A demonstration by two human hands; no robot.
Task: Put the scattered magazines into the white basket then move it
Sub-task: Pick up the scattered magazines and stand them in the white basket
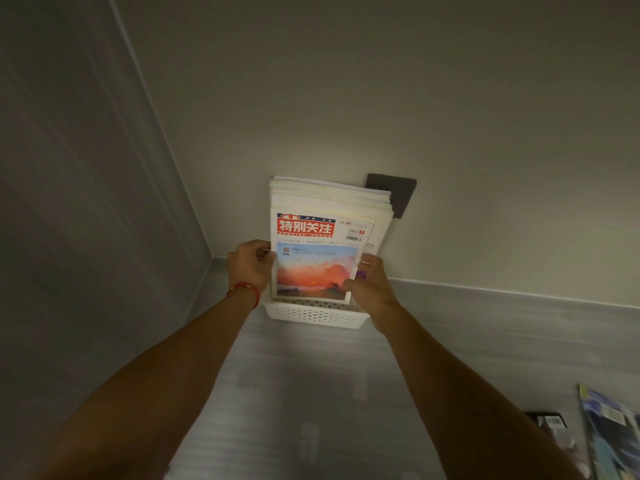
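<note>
Your left hand [250,263] and right hand [367,282] each grip a side of the front magazine [317,258]. Your fingers are closed on its edges. It stands up in the white basket [313,317], in front of a thick stack [332,199] leaning on the wall. The basket sits on the floor in the corner. More magazines [611,431] lie on the floor, far to your right.

Magazines are bendy and slippery, so hold both sides. The full basket will likely be heavy. Take it by its two short ends, low down.
</note>
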